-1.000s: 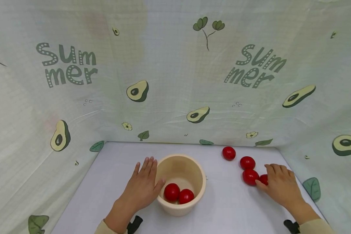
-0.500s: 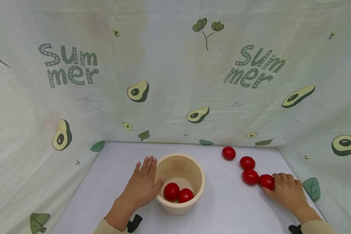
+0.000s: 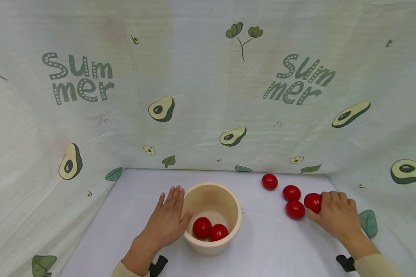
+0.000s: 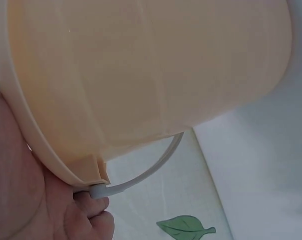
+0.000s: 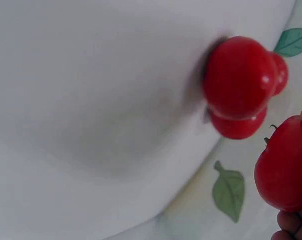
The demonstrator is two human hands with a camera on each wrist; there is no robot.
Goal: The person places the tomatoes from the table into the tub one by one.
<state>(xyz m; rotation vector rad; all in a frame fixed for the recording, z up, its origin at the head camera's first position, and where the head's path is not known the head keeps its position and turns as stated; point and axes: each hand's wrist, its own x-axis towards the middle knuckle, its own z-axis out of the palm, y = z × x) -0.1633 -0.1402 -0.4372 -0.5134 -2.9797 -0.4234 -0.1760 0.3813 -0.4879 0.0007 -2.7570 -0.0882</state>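
A cream bucket (image 3: 213, 248) stands mid-table with two tomatoes (image 3: 202, 227) at its bottom. My left hand (image 3: 168, 221) lies against the bucket's left rim with fingers straight; in the left wrist view its palm (image 4: 15, 180) is right at the rim, beside the grey handle (image 4: 140, 177). On the right, my right hand (image 3: 338, 213) grips a red tomato (image 3: 312, 202), whose small green stem shows in the right wrist view, where the held tomato (image 5: 286, 167) appears apart from the others. Several more tomatoes (image 3: 295, 210) rest on the table just left of that hand.
The white table (image 3: 152, 181) ends at a hanging cloth (image 3: 194, 77) printed with avocados and leaves, which encloses the back and both sides. One tomato (image 3: 269, 181) sits near the back edge.
The right hand first lowered beside the tomato and uncovered it, then took hold of it and raised it up and away from its neighbours. The left hand and bucket stayed in place.
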